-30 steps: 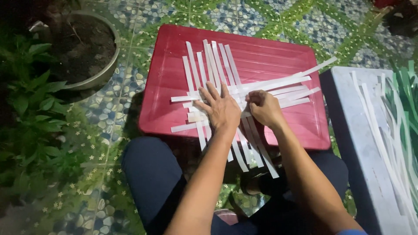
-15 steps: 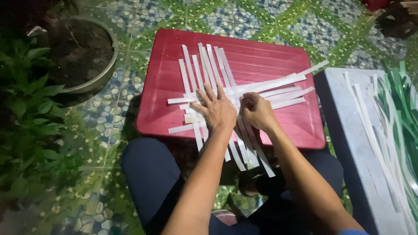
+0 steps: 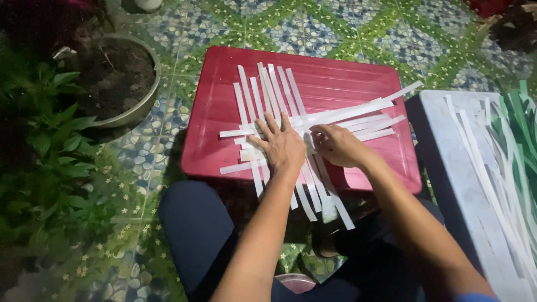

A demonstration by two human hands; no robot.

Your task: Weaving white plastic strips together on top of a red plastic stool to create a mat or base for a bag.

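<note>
Several long white strips (image 3: 268, 92) lie crossed in a loose weave on a red plastic lid (image 3: 358, 84). My left hand (image 3: 281, 146) lies flat with fingers spread on the crossing of the strips, pressing them down. My right hand (image 3: 337, 145) sits just to its right, fingers curled over the horizontal strips (image 3: 363, 114) where they meet the upright ones. Strip ends hang over the lid's near edge above my knees.
A grey board (image 3: 464, 184) at the right carries more white and green strips (image 3: 517, 128). A round pot of soil (image 3: 120, 78) and leafy green plants (image 3: 50, 156) stand at the left. The floor is patterned tile.
Both hands stay on the crossing of the strips; the right hand's fingers have shifted slightly along the horizontal strips. The view has drifted a little.
</note>
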